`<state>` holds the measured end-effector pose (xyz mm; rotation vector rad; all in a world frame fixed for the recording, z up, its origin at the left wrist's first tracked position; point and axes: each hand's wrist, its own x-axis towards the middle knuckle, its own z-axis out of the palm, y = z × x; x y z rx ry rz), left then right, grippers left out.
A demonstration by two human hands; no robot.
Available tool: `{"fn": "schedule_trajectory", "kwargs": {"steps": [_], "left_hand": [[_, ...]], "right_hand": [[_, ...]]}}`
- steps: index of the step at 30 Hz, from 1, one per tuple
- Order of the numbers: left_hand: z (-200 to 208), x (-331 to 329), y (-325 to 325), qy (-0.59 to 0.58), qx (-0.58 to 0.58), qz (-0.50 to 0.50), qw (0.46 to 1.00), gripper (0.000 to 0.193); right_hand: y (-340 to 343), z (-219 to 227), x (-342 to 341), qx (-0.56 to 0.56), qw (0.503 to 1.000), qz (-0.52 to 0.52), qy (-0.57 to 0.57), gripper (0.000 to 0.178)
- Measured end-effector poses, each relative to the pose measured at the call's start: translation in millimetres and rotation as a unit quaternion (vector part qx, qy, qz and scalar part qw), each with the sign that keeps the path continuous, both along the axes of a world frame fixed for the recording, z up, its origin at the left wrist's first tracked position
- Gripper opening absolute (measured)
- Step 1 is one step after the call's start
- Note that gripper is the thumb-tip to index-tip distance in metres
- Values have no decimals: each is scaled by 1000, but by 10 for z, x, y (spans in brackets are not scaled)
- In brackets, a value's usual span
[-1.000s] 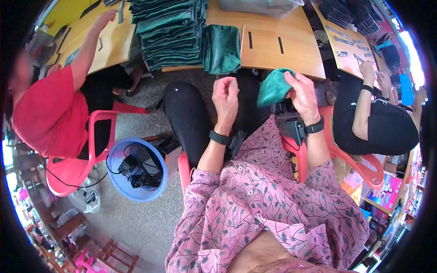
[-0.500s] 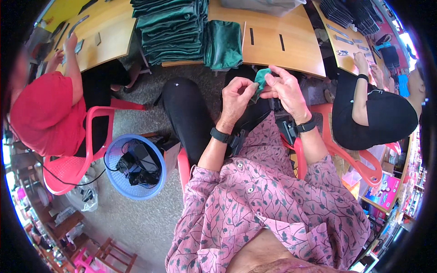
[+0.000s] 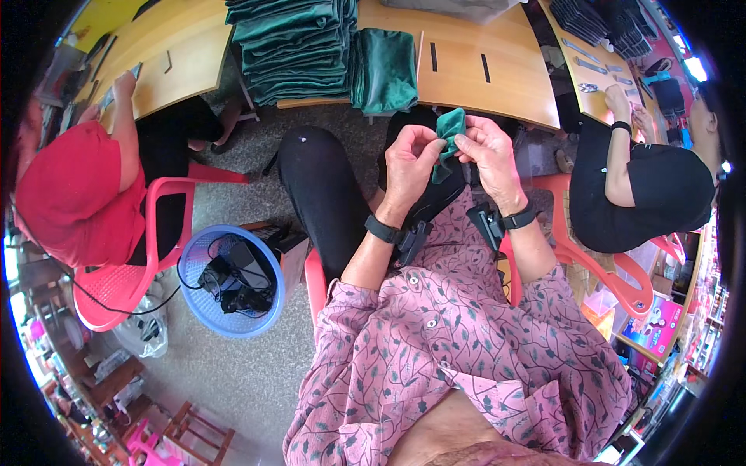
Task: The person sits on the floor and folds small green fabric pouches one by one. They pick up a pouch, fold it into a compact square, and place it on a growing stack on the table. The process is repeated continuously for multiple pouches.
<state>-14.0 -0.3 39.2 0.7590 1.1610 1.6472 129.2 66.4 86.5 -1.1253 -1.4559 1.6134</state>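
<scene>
A small piece of green velvet cloth (image 3: 451, 124) hangs between my two hands, above my lap and just short of the table edge. On its left side, my left hand (image 3: 412, 163) pinches the cloth between thumb and forefinger. My right hand (image 3: 489, 155) grips it from the other side, thumb on top and fingers curled behind. The cloth is folded and creased, its lower end dangling below the fingertips. On the table ahead, a tall stack of folded green velvet pieces (image 3: 299, 58) stands beside a lower green velvet pile (image 3: 385, 71) at the table's edge.
The wooden table (image 3: 513, 85) bears two dark strips. A blue basket (image 3: 190, 299) of black devices and cables stands on the floor at left. A person in red (image 3: 81, 186) sits left, and a person in black (image 3: 660, 186) sits right, both on pink chairs.
The green cloth now stands higher above my fingers and also hangs lower. My right fingers, spread before, have closed in on it, and my left hand has shifted slightly right.
</scene>
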Motion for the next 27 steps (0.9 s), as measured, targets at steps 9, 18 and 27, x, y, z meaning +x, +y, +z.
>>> {"fn": "schedule_trajectory", "kwargs": {"steps": [9,18,27], "left_hand": [[49,12,-10,258,109,81,957,12],[-16,-59,-17,120,-3,-40,992,17],[40,-114,-28,-123,-28,-113,986,19]], "right_hand": [[-34,27,-45,-4,999,-29,42,31],[-45,-27,-18,23,997,7,69,34],[-182,48,-115,104,994,21,21,38]]}}
